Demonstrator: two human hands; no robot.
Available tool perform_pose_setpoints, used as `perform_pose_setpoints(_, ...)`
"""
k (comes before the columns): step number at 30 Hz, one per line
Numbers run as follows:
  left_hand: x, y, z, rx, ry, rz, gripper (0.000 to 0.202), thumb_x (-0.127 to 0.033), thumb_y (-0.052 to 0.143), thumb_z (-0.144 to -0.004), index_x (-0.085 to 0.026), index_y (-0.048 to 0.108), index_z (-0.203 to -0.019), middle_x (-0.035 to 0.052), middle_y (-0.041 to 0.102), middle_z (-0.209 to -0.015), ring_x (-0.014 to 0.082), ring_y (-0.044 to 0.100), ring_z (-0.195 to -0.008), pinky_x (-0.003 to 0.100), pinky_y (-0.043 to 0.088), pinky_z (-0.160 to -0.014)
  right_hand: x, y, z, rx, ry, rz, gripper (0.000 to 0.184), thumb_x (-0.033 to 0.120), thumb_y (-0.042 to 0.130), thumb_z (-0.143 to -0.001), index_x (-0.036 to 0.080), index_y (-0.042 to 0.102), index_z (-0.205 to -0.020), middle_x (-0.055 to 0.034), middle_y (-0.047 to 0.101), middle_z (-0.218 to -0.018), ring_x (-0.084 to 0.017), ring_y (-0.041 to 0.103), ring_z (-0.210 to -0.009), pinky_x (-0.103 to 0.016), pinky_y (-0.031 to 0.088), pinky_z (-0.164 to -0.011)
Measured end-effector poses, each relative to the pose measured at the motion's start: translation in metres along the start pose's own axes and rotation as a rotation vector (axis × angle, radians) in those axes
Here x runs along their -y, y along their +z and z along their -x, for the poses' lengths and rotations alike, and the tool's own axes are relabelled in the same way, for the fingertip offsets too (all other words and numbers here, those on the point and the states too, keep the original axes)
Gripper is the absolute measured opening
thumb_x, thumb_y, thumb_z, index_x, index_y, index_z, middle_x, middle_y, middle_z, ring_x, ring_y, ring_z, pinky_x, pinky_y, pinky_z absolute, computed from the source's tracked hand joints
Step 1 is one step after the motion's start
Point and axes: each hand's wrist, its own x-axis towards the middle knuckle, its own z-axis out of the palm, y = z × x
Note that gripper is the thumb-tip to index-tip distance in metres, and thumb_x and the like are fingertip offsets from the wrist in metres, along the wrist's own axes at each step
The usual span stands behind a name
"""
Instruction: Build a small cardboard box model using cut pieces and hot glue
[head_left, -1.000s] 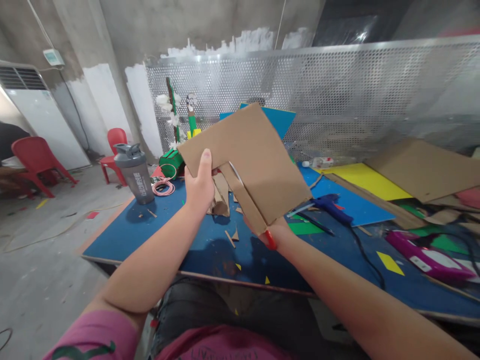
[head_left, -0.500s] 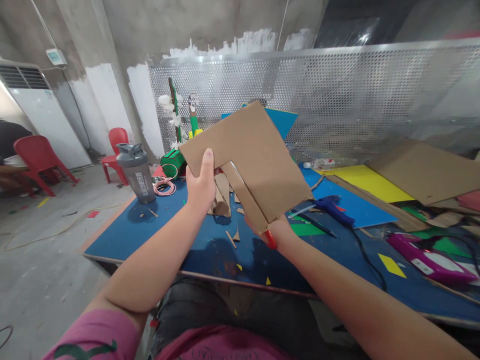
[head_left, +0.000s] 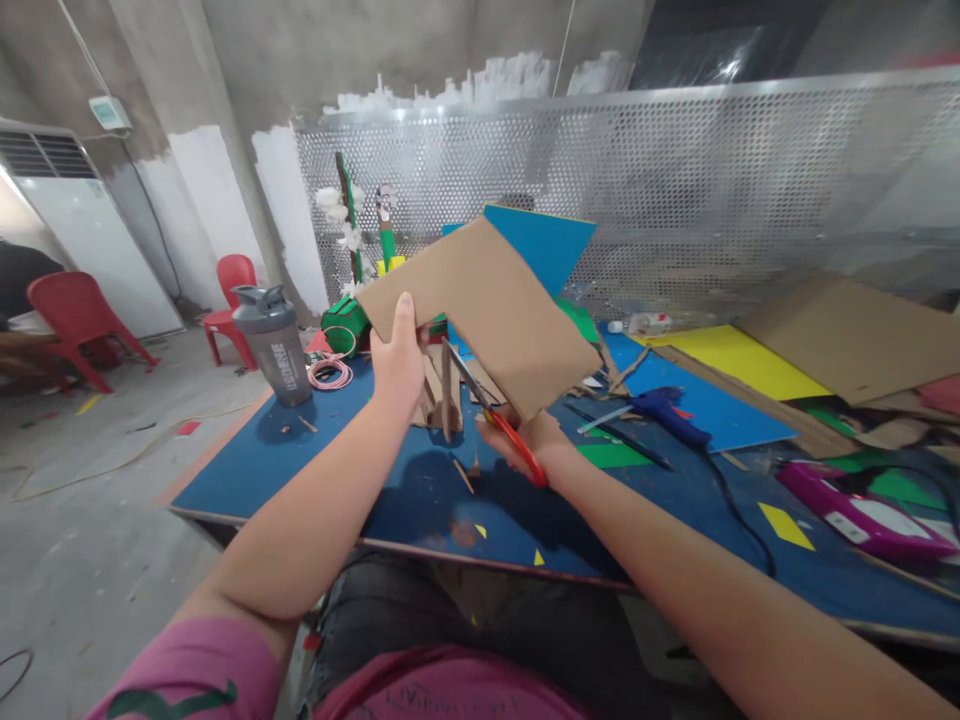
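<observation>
My left hand [head_left: 397, 355] pinches the left end of an L-shaped piece of brown cardboard [head_left: 491, 300], thumb on top. In my right hand [head_left: 529, 445] is a pair of scissors with red handles [head_left: 523, 452], its blades pointing up and left beside the cardboard's inner edge. Part of the right hand is hidden behind the cardboard's lower corner. A narrow cardboard strip [head_left: 448, 395] stands nearly upright just left of the blades, apart from the sheet. Below lie more cardboard offcuts [head_left: 465, 476] on the blue table [head_left: 427, 520].
A grey shaker bottle [head_left: 274, 345] and a coiled pink cord [head_left: 330, 372] stand at the left. To the right lie a blue glue gun [head_left: 670, 418] with its cable, a purple device [head_left: 862, 515], and blue and yellow sheets [head_left: 750, 365]. A perforated metal panel [head_left: 675, 200] rises behind.
A strip along the cardboard's inner edge has come off and drops toward the table. The sheet has shifted slightly left and down, and more of the scissors shows.
</observation>
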Motion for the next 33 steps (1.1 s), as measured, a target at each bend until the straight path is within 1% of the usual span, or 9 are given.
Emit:
perform_pose_setpoints(2, 0.005, 0.0, -0.01, -0.015, -0.049, -0.01, 0.021, -0.045, 0.067, -0.104, -0.024, 0.068, -0.103, 0.003, 0.078, -0.094, 0.0198, 0.077, -0.098, 0.031, 0.057, -0.074, -0.003, -0.005, 0.002, 0.021, 0.035, 0.042, 0.033, 0.038, 0.076, -0.088, 0.021, 0.065, -0.062, -0.0029, 0.063, -0.056, -0.024, 0.069, -0.067, -0.027, 0.045, -0.054)
perform_pose_setpoints(4, 0.009, -0.002, -0.021, -0.077, -0.066, -0.004, 0.018, -0.042, 0.068, -0.104, -0.024, 0.067, -0.102, 0.0009, 0.073, -0.084, 0.0156, 0.074, -0.086, 0.027, 0.051, -0.065, -0.005, -0.011, 0.003, 0.033, 0.057, 0.073, 0.038, 0.043, 0.076, -0.085, 0.023, 0.06, -0.057, -0.0007, 0.055, -0.049, -0.021, 0.065, -0.061, -0.027, 0.039, -0.053)
perform_pose_setpoints(7, 0.014, -0.005, -0.036, -0.161, -0.054, 0.018, 0.02, -0.041, 0.069, -0.102, -0.023, 0.065, -0.098, -0.0015, 0.069, -0.077, 0.0104, 0.064, -0.065, 0.023, 0.043, -0.054, -0.005, -0.02, 0.003, 0.049, 0.072, 0.081, 0.037, 0.05, 0.075, -0.083, 0.023, 0.063, -0.062, -0.0001, 0.056, -0.05, -0.019, 0.062, -0.06, -0.027, 0.039, -0.054)
perform_pose_setpoints(10, 0.017, -0.008, -0.048, -0.163, -0.045, 0.028, 0.025, -0.045, 0.069, -0.101, -0.023, 0.063, -0.091, -0.0034, 0.063, -0.07, 0.0082, 0.054, -0.053, 0.022, 0.035, -0.048, -0.006, -0.028, 0.0, 0.056, 0.081, 0.079, 0.038, 0.056, 0.078, -0.08, 0.021, 0.066, -0.069, -0.0011, 0.063, -0.058, -0.019, 0.061, -0.061, -0.027, 0.042, -0.057)
perform_pose_setpoints(17, 0.023, -0.018, -0.06, -0.099, -0.233, -0.036, 0.022, -0.039, 0.072, -0.099, -0.019, 0.067, -0.091, -0.0043, 0.061, -0.066, 0.0055, 0.05, -0.047, 0.017, 0.03, -0.041, -0.02, -0.045, -0.007, 0.08, 0.157, 0.271, 0.032, 0.05, 0.087, -0.075, 0.022, 0.071, -0.071, -0.0036, 0.071, -0.068, -0.021, 0.064, -0.066, -0.029, 0.04, -0.059)
perform_pose_setpoints(21, 0.026, -0.017, -0.057, -0.032, -0.417, -0.086, 0.021, -0.036, 0.08, -0.093, -0.018, 0.07, -0.096, -0.0035, 0.064, -0.067, 0.0042, 0.054, -0.044, 0.013, 0.029, -0.038, -0.028, -0.051, -0.012, 0.059, 0.212, 0.243, 0.024, 0.041, 0.087, -0.074, 0.022, 0.072, -0.071, -0.0074, 0.078, -0.081, -0.024, 0.071, -0.077, -0.028, 0.041, -0.06)
perform_pose_setpoints(26, 0.026, -0.013, -0.054, 0.033, -0.549, -0.107, 0.012, -0.027, 0.076, -0.094, -0.018, 0.067, -0.095, -0.0025, 0.067, -0.067, 0.004, 0.056, -0.042, 0.01, 0.029, -0.036, -0.039, -0.055, -0.022, 0.038, 0.329, 0.121, 0.032, 0.043, 0.087, -0.077, 0.02, 0.069, -0.063, -0.0056, 0.072, -0.064, -0.021, 0.068, -0.063, -0.027, 0.042, -0.055)
perform_pose_setpoints(30, 0.02, -0.014, -0.056, 0.059, -0.596, -0.126, 0.002, -0.02, 0.066, -0.095, -0.018, 0.065, -0.095, -0.0021, 0.068, -0.064, 0.0049, 0.055, -0.039, 0.011, 0.029, -0.035, -0.051, -0.061, -0.03, -0.037, 0.382, -0.005, 0.039, 0.048, 0.08, -0.086, 0.018, 0.07, -0.065, -0.0055, 0.069, -0.06, -0.017, 0.064, -0.057, -0.026, 0.045, -0.053)
perform_pose_setpoints(33, 0.015, -0.014, -0.057, 0.116, -0.642, -0.164, 0.005, -0.015, 0.061, -0.093, -0.016, 0.065, -0.093, 0.0025, 0.071, -0.066, 0.0068, 0.053, -0.038, 0.013, 0.025, -0.032, -0.061, -0.066, -0.034, -0.093, 0.4, -0.09, 0.038, 0.046, 0.077, -0.089, 0.016, 0.071, -0.066, -0.0046, 0.066, -0.056, -0.017, 0.061, -0.054, -0.026, 0.043, -0.051)
